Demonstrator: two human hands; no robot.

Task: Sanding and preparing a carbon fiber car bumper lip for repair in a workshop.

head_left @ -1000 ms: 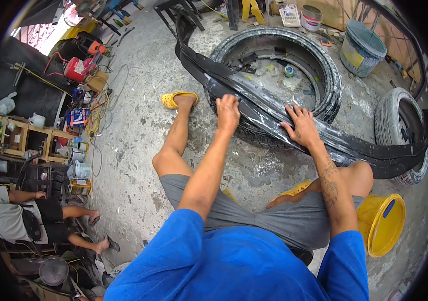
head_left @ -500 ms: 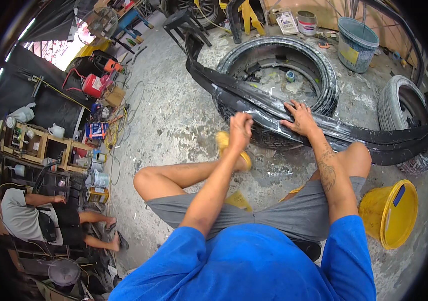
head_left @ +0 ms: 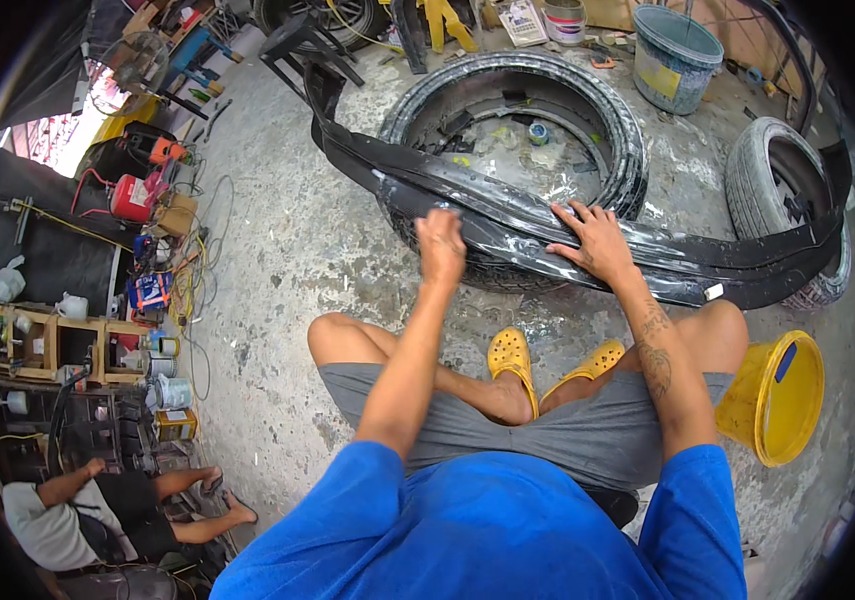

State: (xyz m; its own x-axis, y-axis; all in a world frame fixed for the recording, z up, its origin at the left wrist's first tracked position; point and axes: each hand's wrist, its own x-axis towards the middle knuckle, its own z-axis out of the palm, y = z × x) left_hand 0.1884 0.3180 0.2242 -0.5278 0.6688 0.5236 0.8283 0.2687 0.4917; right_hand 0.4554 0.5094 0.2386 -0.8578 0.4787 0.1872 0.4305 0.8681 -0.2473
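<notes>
Drawn in from far out on the left, the left clog [head_left: 510,358] now stands beside the right clog [head_left: 592,365], and the left hand [head_left: 440,245] sits a little nearer and farther right along the black panel [head_left: 517,225] than in the first frame. That long curved panel lies across the near side of the large tyre [head_left: 622,130]; its left end bends away toward the black stool [head_left: 307,50], and its right end reaches over the smaller tyre [head_left: 752,175], though contact there is unclear. White smears and shiny streaks mark its middle.

At the panel's near edge, the left hand is curled narrow and blurred, so I cannot tell whether it grips something small. The right hand [head_left: 592,240] rests palm down on the panel, fingers spread wide and thumb apart, with nothing seen in its grasp.

The step in hand looks like working over the panel's surface, left hand stroking, right hand bracing. Another such stroke would call for steady pressure from the right hand and an even pass by the left along the near edge. A small white piece [head_left: 713,292] lies on the panel farther right, beyond the yellow bucket [head_left: 745,410].
</notes>
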